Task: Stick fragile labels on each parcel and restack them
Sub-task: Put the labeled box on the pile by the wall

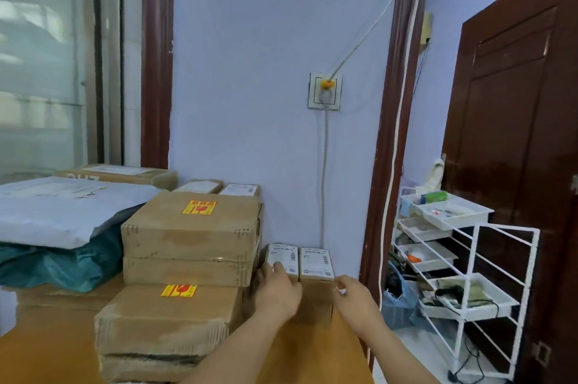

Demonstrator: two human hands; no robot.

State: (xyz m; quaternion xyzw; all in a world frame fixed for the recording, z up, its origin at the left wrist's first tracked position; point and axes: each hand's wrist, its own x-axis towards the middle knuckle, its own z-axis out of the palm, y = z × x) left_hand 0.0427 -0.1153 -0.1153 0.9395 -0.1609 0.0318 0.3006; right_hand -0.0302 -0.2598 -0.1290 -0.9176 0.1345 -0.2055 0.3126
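Lilac walls [250, 71] are backing a wooden table [312, 352] that is carrying stacks of parcels. A socket [324, 91] is sitting on the wall with a white cable [369, 27] running up from it, and a brown door [513, 133] is standing open on the right behind a white wire rack [488, 258] of trays.

At the table's far right corner, two small boxes are lying side by side against the wall, each wearing a white shipping label: the left box [282, 258] and the right box [316, 263] are touching or nearly touching. The left hand [279, 288] is resting on the near end of the left box, fingers spread and reaching over its top; whether they are curling round its edge cannot be told. The right hand [355, 299] is hovering just beside the right box's near right corner, fingers loosely bent, with something small and pale at the fingertips that is too blurred to identify.

Left of the hands, a tall stack [190, 236] of cardboard boxes is showing a yellow-and-red fragile sticker [199, 207] on its top. In front of it, a lower stack [162, 324] is bearing another sticker [178, 290]. Further left, a grey mailer bag [62, 211] is lying over a teal bag [62, 261], with more boxes [125, 175] behind.
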